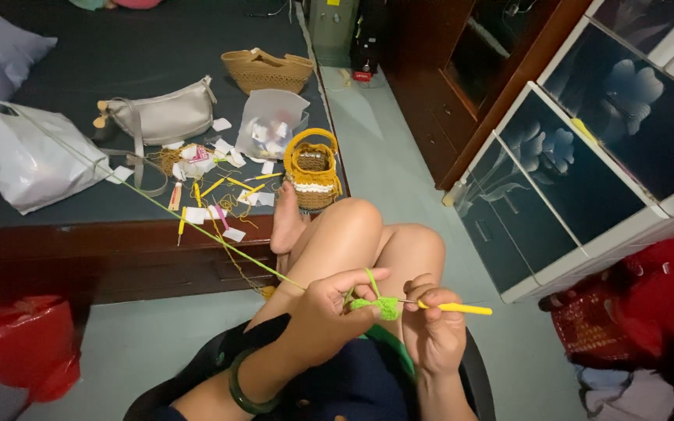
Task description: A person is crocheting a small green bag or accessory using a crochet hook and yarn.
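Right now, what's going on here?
A seated person is crocheting. The left hand pinches a small green crochet piece and feeds green yarn that runs from the white plastic bag. The right hand holds a yellow-handled crochet hook in the piece. A yellow crocheted basket sits on the bed.

Low and centre, left hand (329, 312) and right hand (434, 331) side by side over the lap, crochet piece (384, 306) pinched between them. Crochet hook (458, 308) poking out rightward from the right hand. Yarn strand (157, 203) running up and left from the left hand to the plastic bag (33, 156) on the bed (118, 47). Further back on the bed — shoulder bag (161, 117), then woven basket (268, 72) to its right. Small handled basket (312, 170) at the bed's near right corner, just beyond the knee (352, 226). Spare hooks (220, 191) scattered left of it. Cabinet (579, 156) off to the right.
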